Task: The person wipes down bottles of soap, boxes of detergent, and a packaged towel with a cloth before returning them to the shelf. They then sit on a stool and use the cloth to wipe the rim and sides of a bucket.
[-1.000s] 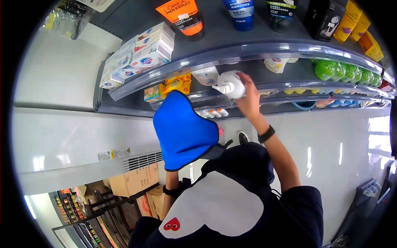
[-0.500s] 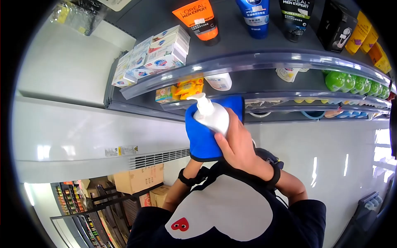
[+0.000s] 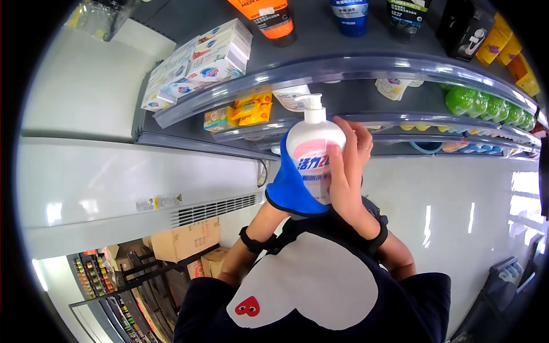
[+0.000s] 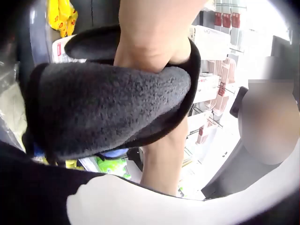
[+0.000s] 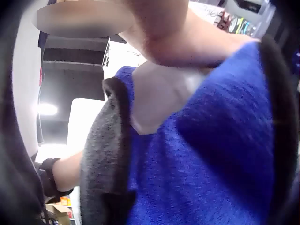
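Note:
A white pump bottle of hand soap (image 3: 313, 157), with a pink label and Chinese lettering, stands nearly upright before my chest in the head view. My right hand (image 3: 349, 177) holds its right side, thumb on the label and other fingers round the far shoulder. A blue cloth (image 3: 297, 194) with black edging wraps the bottle's left side and base. My left wrist enters under this cloth, which hides the fingers, so I cannot tell how they lie. In the left wrist view the cloth's dark fuzzy side (image 4: 108, 105) shows. The right wrist view shows the cloth's blue face (image 5: 201, 154) against the white bottle.
Beyond my hands stand curved grey shelves with clear front rails (image 3: 366, 68). They carry boxed soaps (image 3: 214, 60), yellow packets (image 3: 251, 108), face-wash tubes (image 3: 350, 17) and green bottles (image 3: 466, 103). A white wall unit with a vent (image 3: 214, 210) and cardboard boxes (image 3: 186, 237) are at left.
My right hand has brought the bottle from the shelf side toward my chest and against the blue cloth. It has since turned upright, its label facing me. The cloth has moved right.

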Demonstrator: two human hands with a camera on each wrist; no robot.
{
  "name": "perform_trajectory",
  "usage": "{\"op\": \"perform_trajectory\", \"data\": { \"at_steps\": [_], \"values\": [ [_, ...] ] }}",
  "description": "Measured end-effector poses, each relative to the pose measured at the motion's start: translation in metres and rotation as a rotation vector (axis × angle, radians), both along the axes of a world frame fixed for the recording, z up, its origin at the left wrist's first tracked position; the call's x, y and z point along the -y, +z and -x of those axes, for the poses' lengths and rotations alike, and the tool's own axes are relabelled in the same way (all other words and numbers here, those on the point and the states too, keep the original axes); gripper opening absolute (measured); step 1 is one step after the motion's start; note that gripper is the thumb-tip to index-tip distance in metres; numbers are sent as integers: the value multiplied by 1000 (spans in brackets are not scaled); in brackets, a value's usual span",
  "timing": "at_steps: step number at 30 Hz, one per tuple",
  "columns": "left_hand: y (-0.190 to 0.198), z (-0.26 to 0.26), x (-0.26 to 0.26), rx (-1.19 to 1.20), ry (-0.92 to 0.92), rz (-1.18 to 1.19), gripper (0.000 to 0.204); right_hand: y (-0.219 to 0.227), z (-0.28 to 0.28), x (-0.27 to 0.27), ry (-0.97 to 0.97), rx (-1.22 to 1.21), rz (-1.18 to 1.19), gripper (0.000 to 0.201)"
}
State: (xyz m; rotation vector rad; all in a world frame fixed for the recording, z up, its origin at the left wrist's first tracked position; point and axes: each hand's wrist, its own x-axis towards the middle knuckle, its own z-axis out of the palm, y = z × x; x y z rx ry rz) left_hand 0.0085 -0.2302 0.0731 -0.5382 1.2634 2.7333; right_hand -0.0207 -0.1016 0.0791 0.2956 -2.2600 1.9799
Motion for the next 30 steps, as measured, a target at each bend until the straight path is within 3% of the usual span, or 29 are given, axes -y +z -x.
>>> {"op": "perform_trajectory", "data": {
  "at_steps": [1, 5, 11, 14, 16, 18, 20, 23, 26, 28, 30],
  "values": [
    [-4, 1, 1, -30, -39, 83, 54, 3, 0, -3, -49, -35, -171, 50],
    [-16, -4, 8, -113, -85, 379, 50, -13, 8, -1, 75, -24, -51, 51],
    [-27, -22, 26, -139, 5, 694, 45, 7, -5, -14, 470, 41, 26, 86],
    [-33, -31, 25, -135, 24, 755, 43, -4, -2, -16, 478, -110, -194, 94],
    [-33, -35, 26, -138, 35, 789, 41, -21, -3, -8, 579, 131, 210, 88],
    [-33, -38, 26, -140, 45, 826, 39, -27, -10, 0, 584, 396, 528, 86],
    [-36, -37, 23, -140, 64, 867, 38, -31, -10, 4, 482, 430, 635, 77],
    [-49, -37, 18, -144, 117, 944, 35, -35, -3, 6, 347, 459, 559, 74],
    [-69, -34, 13, -349, 285, 1058, 34, -42, 14, 6, 282, 439, 378, 81],
    [-45, -31, 6, -302, 319, 825, 38, -54, 22, 10, 202, 393, 326, 83],
    [-55, -45, 14, -182, 257, 956, 43, -66, 35, 12, 128, 395, 268, 84]
  ]
}}
